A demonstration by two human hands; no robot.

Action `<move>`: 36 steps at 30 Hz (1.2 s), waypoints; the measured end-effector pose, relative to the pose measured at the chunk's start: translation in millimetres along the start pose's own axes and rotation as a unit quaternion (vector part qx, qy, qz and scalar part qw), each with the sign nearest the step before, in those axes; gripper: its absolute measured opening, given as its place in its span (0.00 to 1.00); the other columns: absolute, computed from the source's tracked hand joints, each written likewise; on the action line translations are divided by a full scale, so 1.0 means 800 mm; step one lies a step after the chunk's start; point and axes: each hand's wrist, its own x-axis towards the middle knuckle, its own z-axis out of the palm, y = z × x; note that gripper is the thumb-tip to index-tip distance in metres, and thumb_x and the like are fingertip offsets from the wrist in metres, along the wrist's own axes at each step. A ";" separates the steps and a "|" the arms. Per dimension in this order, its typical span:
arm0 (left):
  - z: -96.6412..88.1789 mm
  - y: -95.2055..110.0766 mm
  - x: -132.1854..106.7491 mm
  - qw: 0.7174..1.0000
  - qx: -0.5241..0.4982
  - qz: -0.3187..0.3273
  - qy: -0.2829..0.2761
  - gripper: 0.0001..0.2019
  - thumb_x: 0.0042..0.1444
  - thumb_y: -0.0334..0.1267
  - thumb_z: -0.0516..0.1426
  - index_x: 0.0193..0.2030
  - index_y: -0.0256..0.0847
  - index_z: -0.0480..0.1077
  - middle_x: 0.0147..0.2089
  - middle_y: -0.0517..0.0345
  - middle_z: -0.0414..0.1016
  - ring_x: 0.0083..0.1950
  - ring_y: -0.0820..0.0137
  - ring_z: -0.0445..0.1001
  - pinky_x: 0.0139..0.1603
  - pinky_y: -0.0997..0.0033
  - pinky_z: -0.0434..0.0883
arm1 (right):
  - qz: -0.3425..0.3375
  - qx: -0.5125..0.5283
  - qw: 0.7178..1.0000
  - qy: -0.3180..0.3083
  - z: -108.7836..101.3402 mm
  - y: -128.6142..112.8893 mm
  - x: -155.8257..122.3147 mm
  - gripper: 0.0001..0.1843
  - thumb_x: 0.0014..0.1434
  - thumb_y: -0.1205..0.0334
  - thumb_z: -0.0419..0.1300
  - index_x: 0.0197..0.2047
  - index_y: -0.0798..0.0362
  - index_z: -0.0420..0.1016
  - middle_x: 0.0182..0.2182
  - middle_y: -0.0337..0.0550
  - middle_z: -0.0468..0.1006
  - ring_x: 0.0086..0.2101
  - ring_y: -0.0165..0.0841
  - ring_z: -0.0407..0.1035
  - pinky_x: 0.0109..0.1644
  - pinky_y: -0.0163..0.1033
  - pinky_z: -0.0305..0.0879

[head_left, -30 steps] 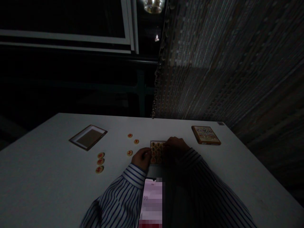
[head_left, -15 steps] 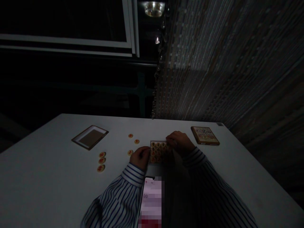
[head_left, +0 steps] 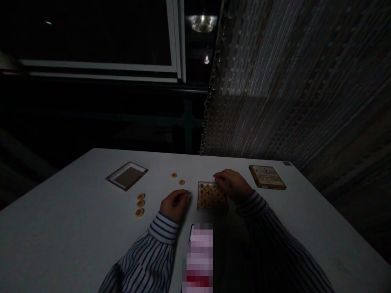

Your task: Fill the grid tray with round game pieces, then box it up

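Observation:
A shallow box (head_left: 199,209) of round Chinese chess pieces (head_left: 208,195) with red and dark characters lies at the middle of the white table. My left hand (head_left: 173,205) is just left of it, apart from its side, thumb and forefinger brought together; whatever they might hold is too dark to make out. Over the box's far right part reaches my right hand (head_left: 234,185), its fingers bent together at the far rim and hiding some pieces. Beyond my left hand lie two loose pieces (head_left: 181,182). Three red-marked pieces (head_left: 140,203) lie in a line farther left.
An open box lid (head_left: 142,173) lies at the back left of the table (head_left: 76,228). At the back right is a printed box (head_left: 269,177). A lit phone (head_left: 200,248) lies between my forearms. A bead curtain (head_left: 250,89) hangs behind the table.
My left hand has drawn back leftward from the box's side and now covers where one loose piece lay. My right hand stays at the box's far rim. The view has shifted slightly.

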 end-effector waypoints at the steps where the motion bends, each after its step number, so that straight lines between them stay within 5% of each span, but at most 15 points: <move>1: -0.005 0.001 -0.002 1.000 0.012 0.002 -0.002 0.13 0.44 0.44 0.52 0.32 0.38 0.70 0.30 0.55 0.74 0.32 0.69 0.71 0.37 0.68 0.68 | -0.001 -0.001 1.000 -0.006 0.001 -0.002 0.001 0.11 0.53 0.62 0.50 0.37 0.54 0.70 0.33 0.43 0.73 0.35 0.32 0.64 0.40 0.38 0.58; 12: -0.075 -0.019 -0.024 0.992 0.121 0.008 0.022 0.14 0.46 0.45 0.50 0.33 0.40 0.70 0.32 0.55 0.74 0.33 0.69 0.71 0.36 0.70 0.69 | -0.047 -0.045 0.988 -0.140 0.021 -0.053 0.033 0.14 0.55 0.61 0.47 0.42 0.53 0.68 0.37 0.43 0.73 0.39 0.32 0.64 0.43 0.38 0.54; 18: -0.121 -0.043 -0.028 0.974 0.199 -0.037 0.103 0.15 0.44 0.48 0.51 0.33 0.40 0.70 0.32 0.55 0.74 0.31 0.69 0.72 0.33 0.71 0.68 | -0.087 -0.051 0.980 -0.173 0.040 -0.087 0.055 0.15 0.55 0.60 0.46 0.42 0.52 0.68 0.37 0.43 0.73 0.39 0.33 0.64 0.42 0.38 0.54; 22: -0.144 -0.057 -0.026 0.964 0.236 -0.060 0.105 0.16 0.44 0.48 0.50 0.36 0.41 0.69 0.34 0.54 0.74 0.33 0.68 0.72 0.33 0.72 0.68 | -0.105 -0.040 0.977 -0.184 0.058 -0.105 0.070 0.14 0.54 0.59 0.46 0.41 0.52 0.69 0.38 0.42 0.73 0.39 0.33 0.64 0.43 0.38 0.55; 30: -0.148 -0.076 -0.007 0.917 0.372 -0.131 0.058 0.20 0.44 0.48 0.51 0.41 0.37 0.65 0.36 0.47 0.73 0.35 0.64 0.71 0.33 0.70 0.65 | -0.116 -0.014 0.968 -0.221 0.107 -0.135 0.093 0.15 0.54 0.61 0.45 0.41 0.51 0.69 0.37 0.42 0.73 0.40 0.32 0.65 0.44 0.36 0.55; 36: -0.137 -0.064 0.005 0.891 0.424 -0.163 0.028 0.17 0.44 0.47 0.51 0.37 0.39 0.66 0.35 0.48 0.72 0.35 0.62 0.71 0.31 0.69 0.62 | -0.087 -0.004 0.965 -0.246 0.140 -0.155 0.103 0.16 0.54 0.63 0.45 0.41 0.50 0.70 0.39 0.42 0.73 0.41 0.32 0.65 0.43 0.36 0.56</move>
